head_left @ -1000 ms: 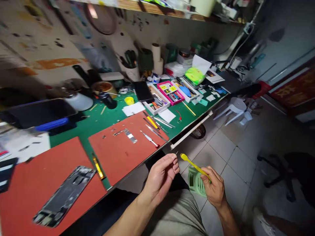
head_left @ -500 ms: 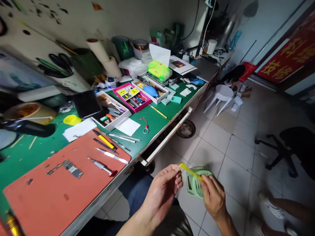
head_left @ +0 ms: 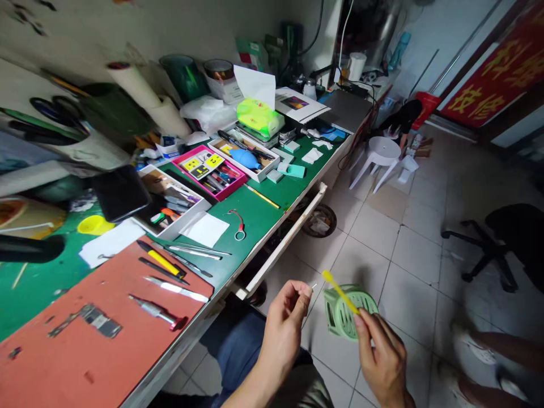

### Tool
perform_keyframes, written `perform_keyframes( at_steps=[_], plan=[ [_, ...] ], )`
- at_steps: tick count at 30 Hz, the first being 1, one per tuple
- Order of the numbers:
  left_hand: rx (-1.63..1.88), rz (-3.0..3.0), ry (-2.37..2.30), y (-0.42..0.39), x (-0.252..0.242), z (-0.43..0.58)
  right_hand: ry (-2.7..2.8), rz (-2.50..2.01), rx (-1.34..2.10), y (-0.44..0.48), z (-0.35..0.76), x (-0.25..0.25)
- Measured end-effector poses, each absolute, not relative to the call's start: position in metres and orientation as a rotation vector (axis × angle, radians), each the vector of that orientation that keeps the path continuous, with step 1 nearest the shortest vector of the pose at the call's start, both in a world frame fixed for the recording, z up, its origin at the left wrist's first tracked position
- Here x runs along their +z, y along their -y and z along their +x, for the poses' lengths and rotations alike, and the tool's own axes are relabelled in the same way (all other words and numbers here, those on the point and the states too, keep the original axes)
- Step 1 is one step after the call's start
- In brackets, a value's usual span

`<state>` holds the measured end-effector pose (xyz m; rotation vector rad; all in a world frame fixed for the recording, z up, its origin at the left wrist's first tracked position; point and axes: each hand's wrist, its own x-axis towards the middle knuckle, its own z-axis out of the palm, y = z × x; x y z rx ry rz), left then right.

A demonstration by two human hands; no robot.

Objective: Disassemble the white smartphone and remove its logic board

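My right hand (head_left: pixel 382 354) grips a thin yellow stick (head_left: pixel 341 292) between thumb and fingers, its slightly wider end pointing up and left. Opposite it, my left hand (head_left: pixel 285 317) is closed in a pinch. A tiny pale, thin piece (head_left: pixel 314 286) pokes out from the left fingertips; its kind is too small to make out. A short gap separates it from the yellow stick. Both hands are in the air over the floor, beside the bench. Behind the stick, on the floor, is a pale green slotted plastic object (head_left: pixel 351 310).
An orange mat (head_left: pixel 85 362) on the green bench carries a phone circuit board (head_left: pixel 101 321), a screwdriver (head_left: pixel 155 310) and a yellow-black knife (head_left: pixel 161 260). Tool boxes (head_left: pixel 212 170) stand behind. An open drawer (head_left: pixel 283 243) juts out. A person's legs (head_left: pixel 488 354) show at right.
The yellow stick's end was at my left fingertips and is now apart from them, with the right hand moved right and down. The view has shifted, so the bench appears farther left.
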<state>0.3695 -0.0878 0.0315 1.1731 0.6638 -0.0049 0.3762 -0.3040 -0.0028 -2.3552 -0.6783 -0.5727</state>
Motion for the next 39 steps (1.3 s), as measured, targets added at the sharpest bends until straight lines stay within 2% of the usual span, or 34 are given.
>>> perform_keyframes(
  at_steps=[11, 13, 16, 19, 21, 24, 28, 32, 36, 39],
  plan=[
    [0.091, 1.572, -0.543, 0.079, 0.027, 0.36, 0.766, -2.332, -0.551, 0.298, 0.379, 0.003],
    [0.141, 1.677, -0.5, 0.077, 0.029, 0.359, 0.631, -2.36, -0.486, 0.301, 0.382, 0.0],
    [0.325, 1.899, -0.323, 0.073, 0.029, 0.357, 0.187, -2.264, -0.258, 0.296, 0.384, -0.002],
    [0.558, 2.078, -0.017, 0.07, 0.022, 0.355, -0.075, -1.831, 0.233, 0.272, 0.38, 0.004],
    [0.654, 2.154, 0.127, 0.069, 0.016, 0.353, -0.148, -1.534, 0.42, 0.249, 0.379, 0.011],
    [0.703, 2.248, 0.265, 0.067, 0.009, 0.348, -0.2, -1.286, 0.558, 0.221, 0.384, 0.021],
    [0.719, 2.296, 0.4, 0.063, 0.008, 0.341, -0.26, -1.219, 0.636, 0.213, 0.393, 0.027],
    [0.642, 2.182, 0.216, 0.064, 0.015, 0.338, -0.188, -1.273, 0.615, 0.22, 0.392, 0.026],
    [0.211, 1.869, -0.212, 0.066, 0.029, 0.335, -0.056, -1.46, 0.517, 0.225, 0.389, 0.028],
    [-0.06, 1.658, -0.312, 0.065, 0.04, 0.334, 0.039, -1.604, 0.473, 0.226, 0.39, 0.034]
  ],
)
